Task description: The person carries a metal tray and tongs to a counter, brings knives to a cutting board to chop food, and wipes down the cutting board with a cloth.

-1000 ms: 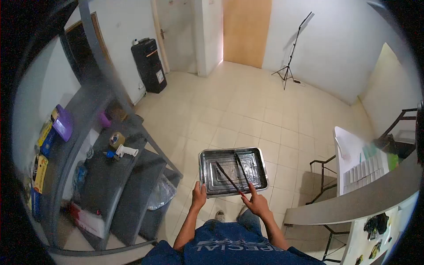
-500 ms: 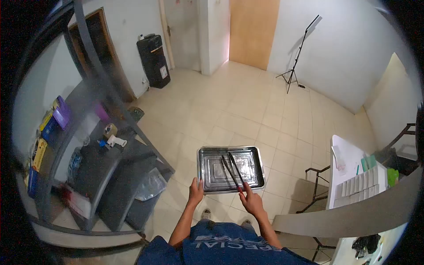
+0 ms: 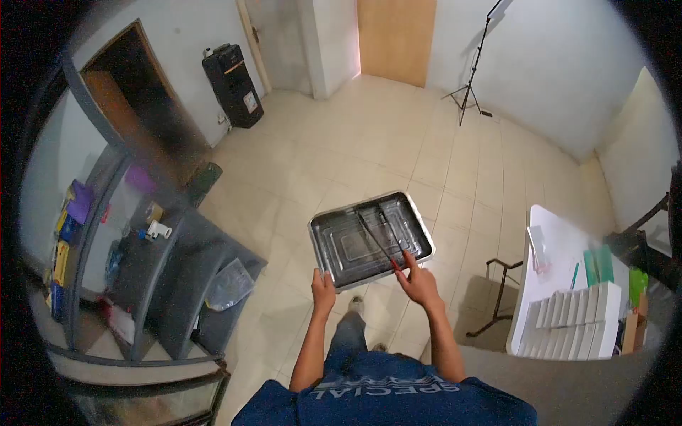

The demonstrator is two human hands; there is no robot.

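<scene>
A rectangular metal tray (image 3: 341,272) is held out in front of my body, tilted so its right side sits farther forward. My left hand (image 3: 323,290) grips its near left corner, thumb up on the rim. Dark tongs (image 3: 377,238) with red at the handle end lie over the tray's inside, their two arms apart. My right hand (image 3: 418,281) is closed on the tongs' handle at the tray's near right edge. Whether that hand also bears on the rim is hard to tell.
Grey shelves (image 3: 160,284) with a plastic bag (image 3: 231,285) and small items stand at the left. At the right is a white table (image 3: 543,284) holding a white slotted rack (image 3: 575,319). A black speaker (image 3: 233,85) and a tripod (image 3: 467,92) stand farther off.
The tray has turned, its right side swinging forward. The table and shelves have shifted in view as I moved forward. Both hands keep their hold, and the tongs' arms have spread slightly.
</scene>
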